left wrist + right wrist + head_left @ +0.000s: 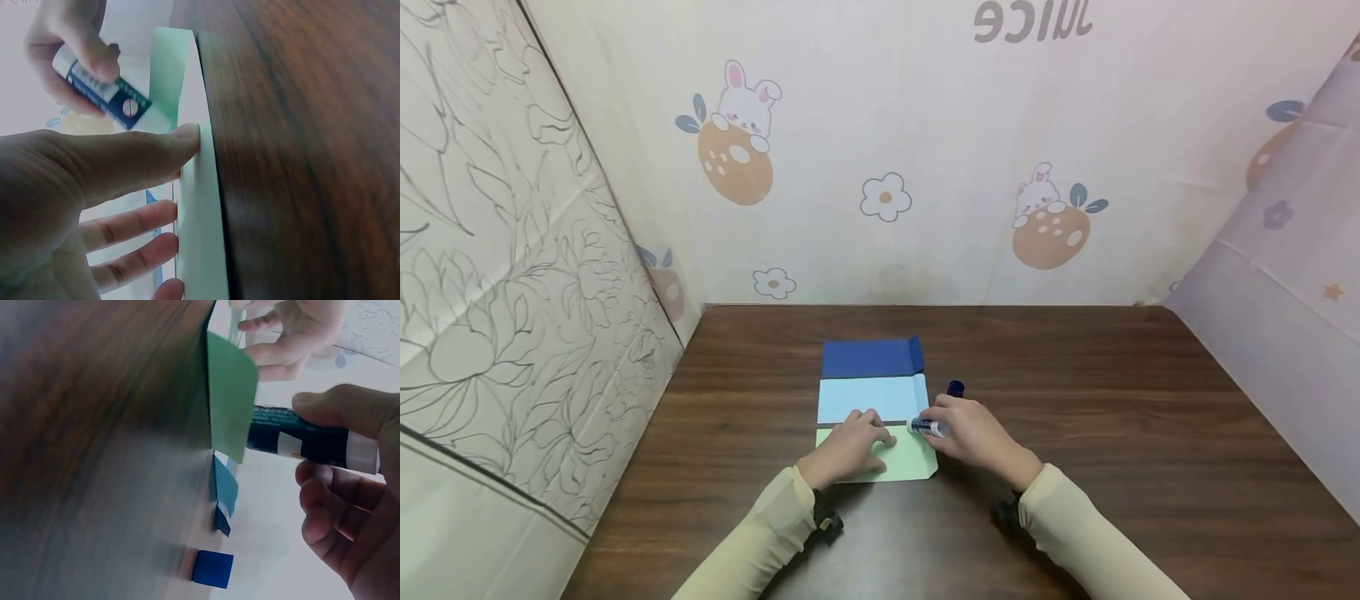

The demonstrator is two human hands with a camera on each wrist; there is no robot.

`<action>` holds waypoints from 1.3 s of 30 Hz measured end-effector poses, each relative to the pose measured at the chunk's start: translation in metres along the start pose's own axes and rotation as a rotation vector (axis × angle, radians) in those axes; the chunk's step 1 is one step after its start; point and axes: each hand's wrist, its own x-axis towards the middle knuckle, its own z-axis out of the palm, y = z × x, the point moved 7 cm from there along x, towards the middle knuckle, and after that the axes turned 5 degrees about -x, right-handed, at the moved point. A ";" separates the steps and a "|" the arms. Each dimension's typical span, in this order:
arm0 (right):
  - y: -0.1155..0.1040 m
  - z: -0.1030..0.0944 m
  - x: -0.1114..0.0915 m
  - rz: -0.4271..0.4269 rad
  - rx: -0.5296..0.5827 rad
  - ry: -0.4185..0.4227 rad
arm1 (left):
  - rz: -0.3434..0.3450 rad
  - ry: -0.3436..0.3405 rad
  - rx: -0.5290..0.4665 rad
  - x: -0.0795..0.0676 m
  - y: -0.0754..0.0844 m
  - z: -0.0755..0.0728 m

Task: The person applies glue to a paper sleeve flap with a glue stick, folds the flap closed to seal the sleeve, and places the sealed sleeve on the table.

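Sleeves, pale yellow, two: left point(741, 542) and right point(1093, 533), each forearm angled inward over the near side of the dark wood-grain bench point(1112, 417). Black wrist devices, two: left point(829, 527), right point(1004, 512), one below each cuff.

Left hand point(847, 450): palm down over the light-green paper piece point(910, 462), fingers extended and spread, grasping nothing; thumb pressed on the paper.

Right hand point(973, 435): turned inward, glue stick point(928, 427) pinched between thumb and fingers, at the right side of the light-green paper piece. Stick white-ended, dark navy label.

Paper pieces, flapped, three in a column, left of the bench's middle: dark-blue paper piece point(865, 358) nearest the back edge, light-blue paper piece point(865, 400) between, light-green nearest the person. Dark-blue cap point(955, 389): just right of the column, beyond the right hand.

Wall covering point(880, 100), printed with rabbits, fruit and flowers: behind the back edge.

Right wrist view only: green flap point(232, 397) seen from outside, raised off the bench, hiding the stick's tip; cap fully visible, upright on the bench. Left wrist view only: pale, blurred tip at the flap's inner side; whether it touches, cannot tell.
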 end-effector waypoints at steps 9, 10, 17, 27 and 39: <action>-0.017 -0.006 -0.020 -0.111 0.071 -0.108 | -0.009 0.004 -0.011 -0.001 0.002 -0.001; -0.019 -0.007 -0.023 -0.123 0.078 -0.125 | -0.010 0.003 -0.011 -0.001 0.002 -0.001; -0.021 -0.013 -0.026 -0.113 0.183 -0.170 | -0.005 -0.002 0.005 -0.001 0.001 0.002; 0.006 -0.008 -0.004 0.067 0.090 -0.014 | 0.005 -0.008 0.013 0.001 0.002 0.002; -0.008 -0.002 -0.019 -0.047 0.144 -0.111 | 0.018 0.004 0.020 0.001 0.000 0.002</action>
